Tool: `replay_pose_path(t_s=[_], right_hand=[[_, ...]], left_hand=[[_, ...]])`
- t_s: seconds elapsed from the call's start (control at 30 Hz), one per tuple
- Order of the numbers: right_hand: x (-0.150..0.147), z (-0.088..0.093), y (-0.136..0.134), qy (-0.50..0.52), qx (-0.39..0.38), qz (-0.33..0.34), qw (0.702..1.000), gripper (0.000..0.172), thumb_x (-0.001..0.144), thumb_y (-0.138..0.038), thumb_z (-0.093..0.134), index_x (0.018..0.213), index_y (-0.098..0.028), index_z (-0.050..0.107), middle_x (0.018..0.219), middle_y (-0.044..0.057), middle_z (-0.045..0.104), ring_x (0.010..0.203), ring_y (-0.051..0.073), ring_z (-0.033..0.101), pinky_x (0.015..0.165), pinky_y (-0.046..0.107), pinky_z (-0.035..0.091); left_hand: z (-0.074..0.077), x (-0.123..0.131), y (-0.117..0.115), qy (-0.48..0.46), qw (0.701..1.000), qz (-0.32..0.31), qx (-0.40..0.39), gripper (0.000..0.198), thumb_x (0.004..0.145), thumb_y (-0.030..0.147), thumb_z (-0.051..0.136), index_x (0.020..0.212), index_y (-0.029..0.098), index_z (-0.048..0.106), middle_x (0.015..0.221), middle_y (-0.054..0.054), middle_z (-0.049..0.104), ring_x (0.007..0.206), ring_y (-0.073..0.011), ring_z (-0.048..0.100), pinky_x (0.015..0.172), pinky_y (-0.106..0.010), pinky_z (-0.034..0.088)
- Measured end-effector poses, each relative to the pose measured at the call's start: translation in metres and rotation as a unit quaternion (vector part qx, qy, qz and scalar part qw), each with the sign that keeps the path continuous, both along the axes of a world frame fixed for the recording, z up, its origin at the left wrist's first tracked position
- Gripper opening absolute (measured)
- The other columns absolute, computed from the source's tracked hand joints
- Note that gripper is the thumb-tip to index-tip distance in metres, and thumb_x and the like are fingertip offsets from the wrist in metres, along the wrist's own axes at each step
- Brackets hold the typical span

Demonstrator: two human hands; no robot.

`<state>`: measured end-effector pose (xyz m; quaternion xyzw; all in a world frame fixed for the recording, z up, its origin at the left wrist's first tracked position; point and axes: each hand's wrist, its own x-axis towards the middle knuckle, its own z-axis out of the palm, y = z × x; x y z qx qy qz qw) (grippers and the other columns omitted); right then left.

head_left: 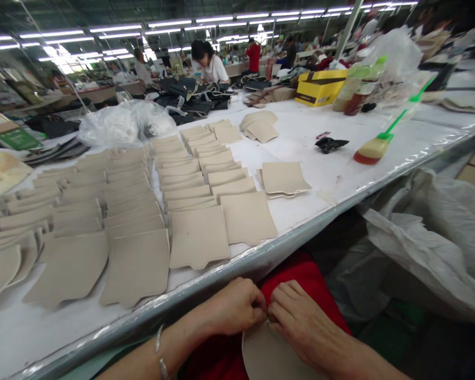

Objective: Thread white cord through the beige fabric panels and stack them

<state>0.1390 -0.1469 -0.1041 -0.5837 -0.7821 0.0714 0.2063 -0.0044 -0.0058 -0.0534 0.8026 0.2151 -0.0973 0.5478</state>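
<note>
Both my hands meet over my lap at the top edge of a beige leather piece point(275, 356). My left hand point(239, 306), with a silver bangle on its wrist, is closed in a pinch at that edge. Beside it my right hand point(296, 316) has its fingers curled and closed on the same piece. The fingertips hide just what part they hold. On the table in front, rows of similar beige leather pieces point(198, 235) lie overlapping. A smaller pair of pieces point(285, 178) rests to their right.
The white table point(320, 179) has a metal edge close to my hands. Glue bottle point(374, 148), black scrap point(330, 143) and yellow box point(320, 87) stand or lie on it. Clear plastic bags point(122, 121) sit at the left. A white sack point(431, 232) hangs at right. A person point(214, 66) works beyond.
</note>
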Motion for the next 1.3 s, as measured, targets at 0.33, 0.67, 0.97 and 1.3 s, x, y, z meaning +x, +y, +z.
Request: replay_pose_path(t_s=[0.33,0.67,0.97,1.3], right_hand=[[-0.001,-0.006,-0.008,-0.019,-0.093,0.037,0.995,0.022,0.078,-0.017,0.076,0.079,-0.023,0.054,0.087,0.001,0.065,0.079,0.022,0.059,0.076,0.035,0.048],[0.002,0.041,-0.027,0.194,-0.165,-0.011,0.967,0.017,0.094,-0.006,0.043,0.096,-0.023,0.048,0.113,0.007,0.059,0.102,0.023,0.055,0.089,0.039,0.047],[0.002,0.037,-0.024,0.229,-0.246,-0.042,0.941,0.016,0.102,-0.019,0.036,0.1,-0.022,0.051,0.102,0.007,0.058,0.094,0.025,0.053,0.083,0.044,0.044],[0.0,0.033,-0.026,0.209,-0.266,-0.033,0.94,0.018,0.102,-0.015,0.03,0.094,-0.021,0.045,0.095,0.006,0.055,0.087,0.024,0.051,0.082,0.043,0.042]], left_hand=[[-0.039,-0.002,-0.01,0.076,0.992,0.096,-0.03,0.006,0.054,0.017,0.049,0.049,0.019,0.053,0.047,0.004,0.038,0.051,-0.0128,0.039,0.051,-0.028,0.026],[-0.015,-0.017,-0.009,-0.018,0.983,0.074,-0.167,0.036,0.086,0.041,0.052,0.063,0.015,0.059,0.062,0.004,0.041,0.062,-0.012,0.034,0.059,-0.026,0.028],[0.009,-0.038,-0.023,-0.002,0.998,0.054,-0.014,0.016,0.084,0.02,0.059,0.088,0.017,0.075,0.075,0.003,0.064,0.07,-0.0129,0.054,0.063,-0.022,0.034],[0.006,-0.034,-0.025,-0.045,0.999,0.011,0.008,0.017,0.09,0.016,0.059,0.088,0.018,0.076,0.08,0.002,0.068,0.076,-0.0123,0.061,0.071,-0.019,0.038]])
